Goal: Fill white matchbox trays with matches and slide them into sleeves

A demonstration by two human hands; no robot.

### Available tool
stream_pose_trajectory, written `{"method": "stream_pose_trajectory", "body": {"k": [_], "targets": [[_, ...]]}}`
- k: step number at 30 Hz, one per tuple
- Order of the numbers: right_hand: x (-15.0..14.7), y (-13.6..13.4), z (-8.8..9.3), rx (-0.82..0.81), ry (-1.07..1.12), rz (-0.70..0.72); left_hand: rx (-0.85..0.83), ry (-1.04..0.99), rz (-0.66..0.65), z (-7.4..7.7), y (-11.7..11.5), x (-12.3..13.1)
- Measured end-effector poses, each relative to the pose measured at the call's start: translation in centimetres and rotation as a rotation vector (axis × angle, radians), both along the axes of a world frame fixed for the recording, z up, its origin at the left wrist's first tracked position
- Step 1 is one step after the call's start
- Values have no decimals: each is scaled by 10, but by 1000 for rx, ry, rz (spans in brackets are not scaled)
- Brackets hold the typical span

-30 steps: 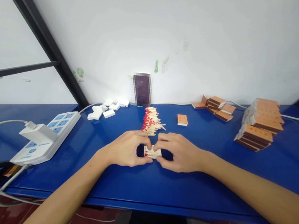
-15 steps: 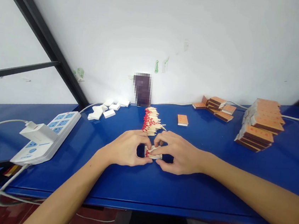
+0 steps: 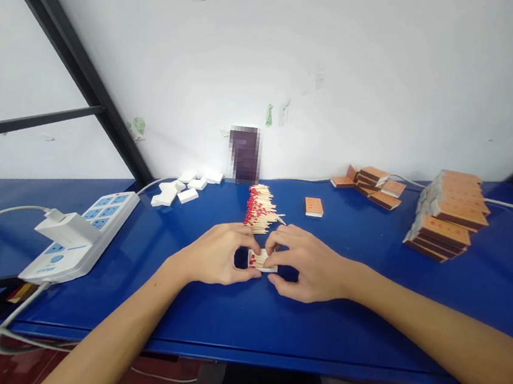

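Note:
A small white matchbox tray (image 3: 271, 270) lies on the blue table between my hands, with red-headed matches (image 3: 257, 261) inside it. My left hand (image 3: 219, 254) grips the tray's left end, thumb at the near side and fingers at the far side. My right hand (image 3: 306, 264) is curled round the right end, its thumb by the near edge and its index fingertip down on the matches. Its fingers cover part of the tray's right half. Just beyond both hands is a heap of loose matches (image 3: 261, 211), heads mostly to the left.
White trays (image 3: 166, 193) lie at the back left, near a power strip (image 3: 107, 213) with a plugged-in charger (image 3: 68, 230). One orange matchbox (image 3: 313, 206) sits right of the match heap. Matchbox sleeves (image 3: 372, 183) and stacked matchboxes (image 3: 449, 215) occupy the back right.
My right index finger has drawn back and bent, from lying across the matches to touching them further right. More match heads show in the tray. My left hand stays put.

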State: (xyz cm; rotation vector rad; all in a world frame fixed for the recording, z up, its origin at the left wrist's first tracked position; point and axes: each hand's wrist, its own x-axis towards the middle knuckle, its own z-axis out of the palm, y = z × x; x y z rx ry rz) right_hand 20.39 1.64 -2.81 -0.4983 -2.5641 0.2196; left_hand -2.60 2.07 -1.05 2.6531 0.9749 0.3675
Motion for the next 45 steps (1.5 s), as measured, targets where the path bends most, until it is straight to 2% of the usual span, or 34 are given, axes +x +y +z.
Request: {"method": "stream_pose_trajectory", "body": {"k": [4,11,17,21,27,32,38,45], "targets": [[0,2,-2,-23,29,-10,-6,3,2,0,-1,-1],[2,11,-5,-65,116,-153,-3,-8,-16,1,-3,2],[1,14,-5,-140,26,-305,27,-17,-7,1,-4,2],[2,18,-10,-136,-46,-392,78,-45,40,1,-2,0],[4,22,-14,-112,-125,-353,190,-40,168,-10,12,-8],[3,22,-13,-116,-185,-358,178,-25,248,-19,22,-15],[2,23,-13,-118,-223,-361,131,-161,270,-28,28,-12],[3,22,-15,-106,-202,-356,119,-192,244,-28,29,-13]]}}
